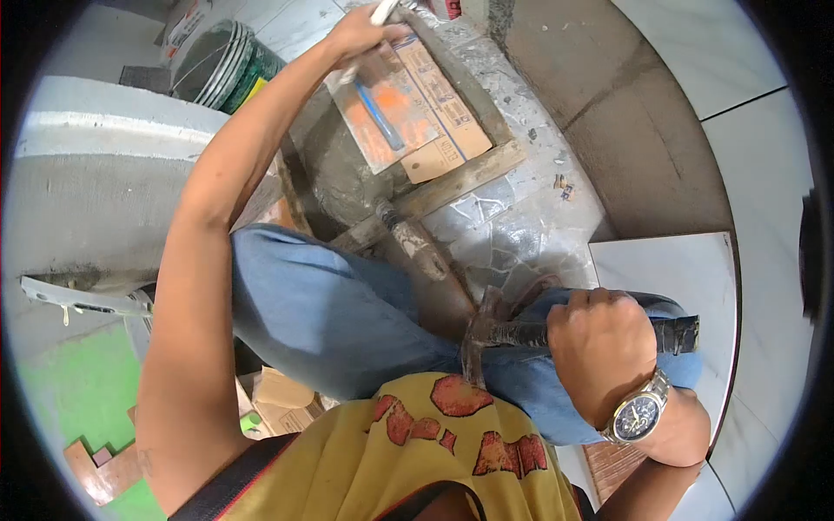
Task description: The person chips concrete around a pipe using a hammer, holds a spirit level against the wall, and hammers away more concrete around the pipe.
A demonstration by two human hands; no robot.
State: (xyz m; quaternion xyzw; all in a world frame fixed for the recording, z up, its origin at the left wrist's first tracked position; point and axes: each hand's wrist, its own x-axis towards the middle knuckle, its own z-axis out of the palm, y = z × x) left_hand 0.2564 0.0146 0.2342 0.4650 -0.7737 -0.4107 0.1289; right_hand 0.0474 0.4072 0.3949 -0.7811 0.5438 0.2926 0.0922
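My right hand (599, 343) is closed around the black-taped handle of a hammer (512, 333), whose worn metal head rests near my lap, above my jeans. My left arm stretches far forward. At its end my left hand (358, 36), slightly blurred, is bent around something white and narrow (382, 11) that I cannot make out. Just below that hand lies a flat, orange-stained panel with a blue strip (380, 117), on top of a cardboard piece (446, 108). Between my knees a mortar-crusted tool with a rod-like handle (417, 247) lies across a wooden strip (434, 189).
A green bucket (234, 69) stands at the upper left, beside a low grey wall (104, 165). Broken-tile flooring (495, 226) runs ahead. At right are bare mortar (625, 113) and large white tiles (678, 269). A long level-like bar (78, 295) lies at left.
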